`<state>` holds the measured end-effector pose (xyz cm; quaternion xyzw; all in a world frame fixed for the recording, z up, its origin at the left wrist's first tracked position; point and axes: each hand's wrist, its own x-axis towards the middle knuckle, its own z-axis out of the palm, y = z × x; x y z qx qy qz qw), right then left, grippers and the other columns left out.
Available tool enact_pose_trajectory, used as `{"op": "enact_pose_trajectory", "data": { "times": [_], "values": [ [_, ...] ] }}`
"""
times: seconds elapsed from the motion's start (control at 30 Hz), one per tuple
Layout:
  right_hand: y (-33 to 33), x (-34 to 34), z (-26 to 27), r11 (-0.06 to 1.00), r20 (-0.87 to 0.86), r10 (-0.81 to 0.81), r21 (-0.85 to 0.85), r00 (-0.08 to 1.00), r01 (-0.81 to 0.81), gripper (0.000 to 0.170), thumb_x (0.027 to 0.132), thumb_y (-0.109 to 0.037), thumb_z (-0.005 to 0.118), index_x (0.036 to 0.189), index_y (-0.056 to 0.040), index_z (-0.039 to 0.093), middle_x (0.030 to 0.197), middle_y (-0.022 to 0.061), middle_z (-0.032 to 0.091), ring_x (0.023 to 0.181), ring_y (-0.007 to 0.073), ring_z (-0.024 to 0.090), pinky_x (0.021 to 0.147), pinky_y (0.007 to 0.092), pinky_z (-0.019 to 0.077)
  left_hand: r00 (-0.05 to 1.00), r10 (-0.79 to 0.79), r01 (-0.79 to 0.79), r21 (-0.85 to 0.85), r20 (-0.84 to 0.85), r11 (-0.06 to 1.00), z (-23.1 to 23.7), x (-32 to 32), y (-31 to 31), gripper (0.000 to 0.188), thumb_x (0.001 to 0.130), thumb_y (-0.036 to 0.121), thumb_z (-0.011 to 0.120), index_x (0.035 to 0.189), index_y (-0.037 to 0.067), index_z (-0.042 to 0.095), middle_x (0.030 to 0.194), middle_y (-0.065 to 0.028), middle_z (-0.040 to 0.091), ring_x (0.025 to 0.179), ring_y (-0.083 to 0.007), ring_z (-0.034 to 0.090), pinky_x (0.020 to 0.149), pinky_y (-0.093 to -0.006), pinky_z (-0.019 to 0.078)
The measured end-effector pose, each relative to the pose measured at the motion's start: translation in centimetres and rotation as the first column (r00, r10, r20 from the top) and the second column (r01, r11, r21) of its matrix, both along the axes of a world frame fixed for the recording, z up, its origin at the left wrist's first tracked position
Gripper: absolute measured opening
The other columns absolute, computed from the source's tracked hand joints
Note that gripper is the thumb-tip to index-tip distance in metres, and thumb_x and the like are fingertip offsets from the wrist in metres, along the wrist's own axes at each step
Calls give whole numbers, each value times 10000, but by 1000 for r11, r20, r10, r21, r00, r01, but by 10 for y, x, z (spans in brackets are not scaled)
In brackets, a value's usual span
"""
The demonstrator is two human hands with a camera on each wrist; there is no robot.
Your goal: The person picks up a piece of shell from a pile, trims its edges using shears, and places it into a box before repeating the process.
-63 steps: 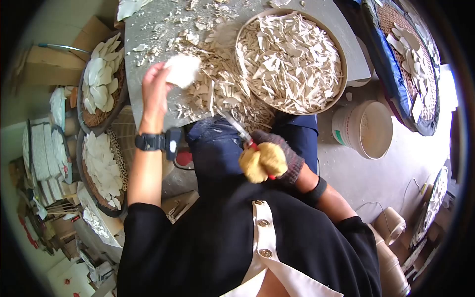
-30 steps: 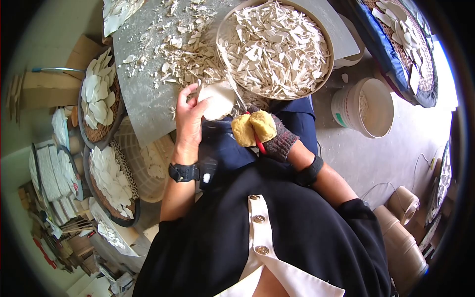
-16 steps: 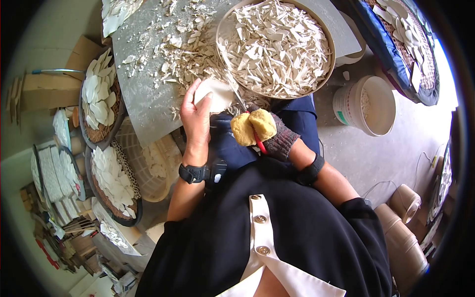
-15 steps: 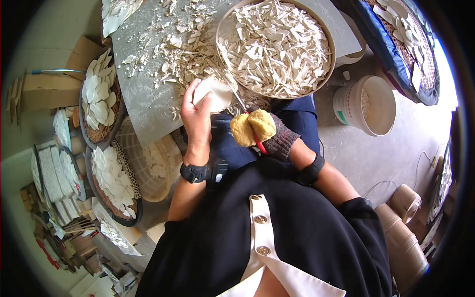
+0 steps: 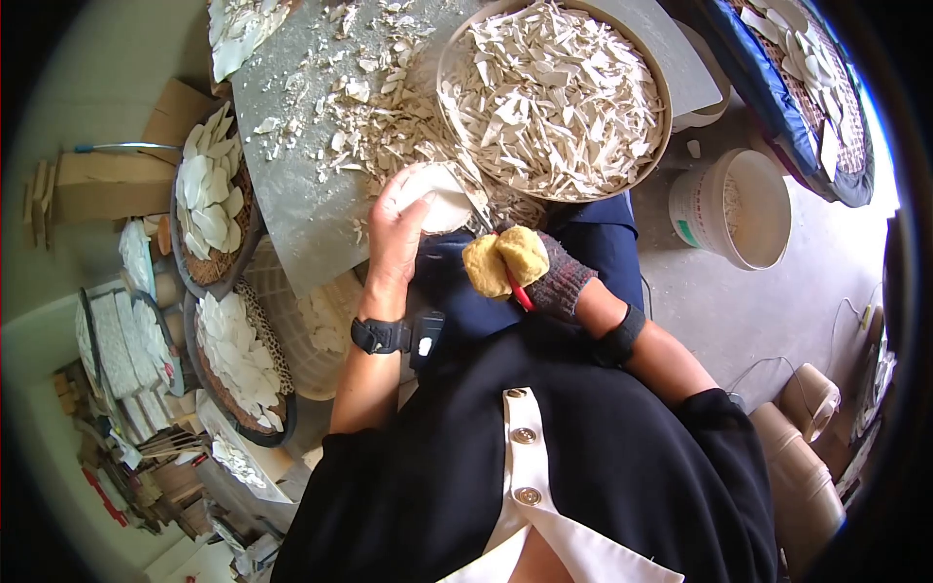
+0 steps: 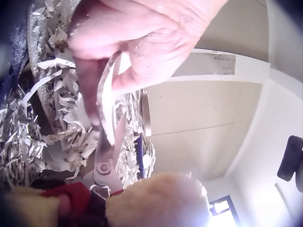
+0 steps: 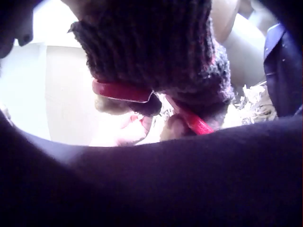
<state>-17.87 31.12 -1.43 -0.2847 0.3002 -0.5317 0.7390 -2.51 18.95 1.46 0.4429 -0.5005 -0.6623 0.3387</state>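
My bare left hand [image 5: 394, 233] pinches a thin whitish disc [image 5: 445, 202] between thumb and fingers, over the table's near edge. In the left wrist view the disc [image 6: 106, 101] is seen nearly edge-on. My right hand [image 5: 564, 279], in a dark knitted glove, grips red-handled shears [image 5: 521, 293]. Two yellow foam pads [image 5: 489, 268] sit around the grip. Metal blades of the shears [image 6: 104, 163] stand parted, with the disc's lower edge between them. The right wrist view is mostly dark, showing the glove [image 7: 151, 52] and a red handle [image 7: 120, 91].
A round tray [image 5: 669, 109] heaped with pale strips stands on the grey table [image 5: 306, 219]. Loose trimmings [image 5: 398, 112] are scattered beside it. Baskets of white flakes [image 5: 212, 199] stand at left. A white bucket [image 5: 692, 209] is on the floor at right.
My left hand came down and right from over the table, bringing the disc to the shears' blades. The disc has since turned slightly. The right hand has stayed near the lap.
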Motion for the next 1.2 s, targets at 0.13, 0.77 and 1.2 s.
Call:
{"op": "enact_pose_trajectory", "data": {
  "times": [0.13, 0.77, 1.2],
  "values": [
    [0, 5, -24, 936, -459, -184, -352, 869, 12, 208, 876, -178, 463, 930, -11, 573, 916, 152, 633, 855, 294, 606, 755, 351, 490, 1000, -1, 1, 2, -20, 1000, -2, -1, 0, 386, 796, -22, 545, 1180, -16, 504, 1089, -78, 580, 970, -122, 558, 836, -253, 470],
    [-2, 2, -11, 997, 236, -76, 21, 969, 73, 254, 907, -206, 497, 932, 29, 590, 915, 94, 640, 842, 172, 616, 743, 300, 492, 980, -197, 198, -18, 37, 980, 7, 9, -9, 380, 803, 8, 593, 1165, 23, 479, 1055, -47, 569, 983, -110, 530, 862, -246, 441],
    [-2, 4, -23, 957, -617, -157, -288, 771, -36, 225, 896, -214, 538, 979, -11, 589, 955, 89, 637, 879, 167, 607, 788, 287, 479, 955, 241, -234, 63, -172, 970, 11, -16, 23, 538, 839, 49, 546, 1317, 12, 303, 994, -168, 595, 736, -243, 644, 608, -293, 553]
  ]
}}
